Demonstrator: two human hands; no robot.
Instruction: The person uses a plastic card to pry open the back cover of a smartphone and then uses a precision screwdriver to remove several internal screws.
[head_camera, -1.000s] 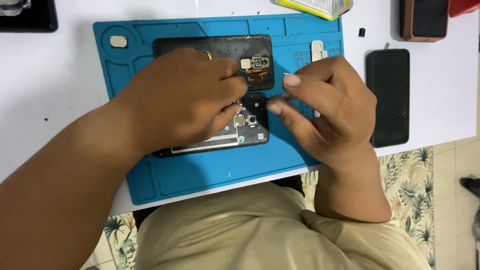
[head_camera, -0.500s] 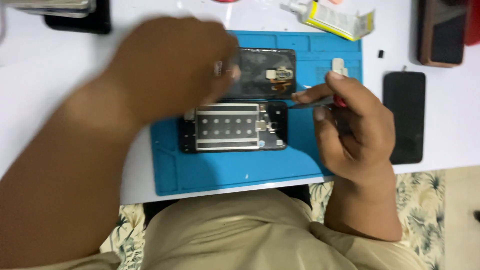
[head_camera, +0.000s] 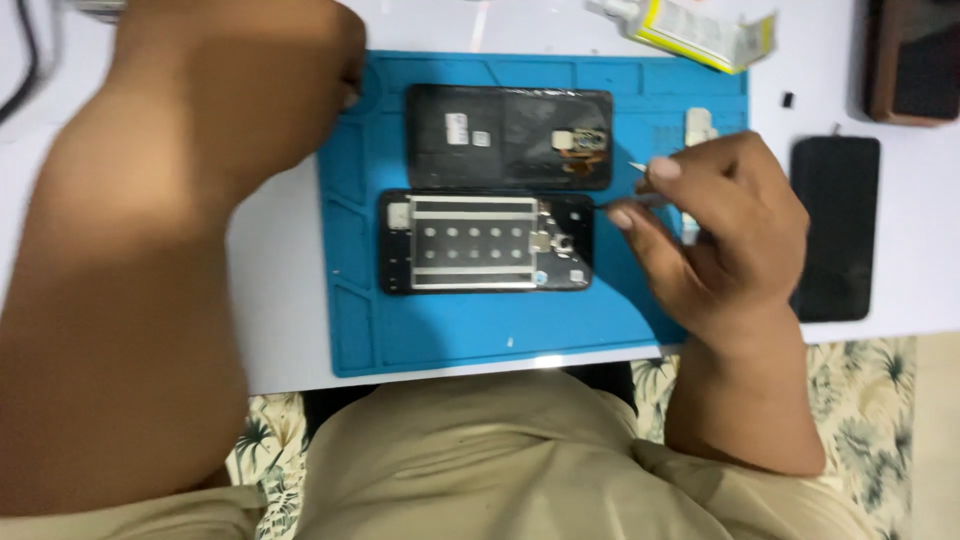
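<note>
A phone-repair bench: a blue silicone work mat (head_camera: 480, 340) on a white table (head_camera: 280, 300) holds an opened smartphone (head_camera: 487, 243) and its back cover (head_camera: 508, 136), with an adhesive tube (head_camera: 690, 25) and another phone (head_camera: 835, 228) nearby.

**One head-worn view, looking steeply down**

The scene is seen from a single camera worn on the head, aimed almost straight down at the white bench (head_camera: 280, 300) from close range. The blue mat (head_camera: 450, 330) is centred; the person's lap is caught along the lower edge.
</note>
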